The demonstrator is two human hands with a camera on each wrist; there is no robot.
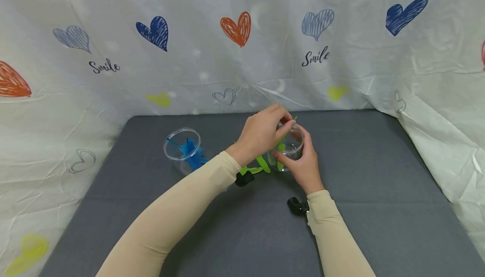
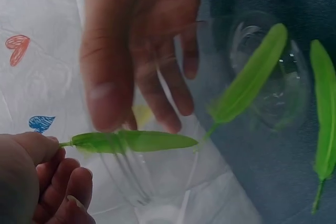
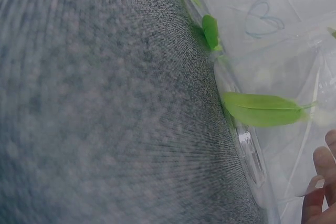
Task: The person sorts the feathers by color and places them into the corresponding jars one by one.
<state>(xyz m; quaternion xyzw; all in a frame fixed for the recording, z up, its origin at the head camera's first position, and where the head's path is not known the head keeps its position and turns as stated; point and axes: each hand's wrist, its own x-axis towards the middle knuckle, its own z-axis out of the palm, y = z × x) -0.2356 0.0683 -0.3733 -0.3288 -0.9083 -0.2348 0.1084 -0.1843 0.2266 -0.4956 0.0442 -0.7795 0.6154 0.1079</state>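
My left hand (image 1: pixel 262 130) is above the rim of a clear plastic cup (image 1: pixel 291 150) and pinches a green feather (image 2: pixel 136 141) by its quill. In the left wrist view that feather lies level, its tip pointing right, across the cup's mouth. With thumb and fingers curled round its side, my right hand (image 1: pixel 306 165) holds the cup. A second green feather (image 2: pixel 252 74) leans inside the cup; the right wrist view shows an upright-leaning feather (image 3: pixel 265 108) through the wall. On the table left of the cup lie loose green feathers (image 1: pixel 263 164), partly hidden by my left wrist.
Further left stands another clear cup (image 1: pixel 182 130), with blue feathers (image 1: pixel 193 155) in and beside it; my left forearm partly covers its front. A grey cloth covers the table (image 1: pixel 363 176). Behind it hangs a white sheet (image 1: pixel 273 24) printed with hearts.
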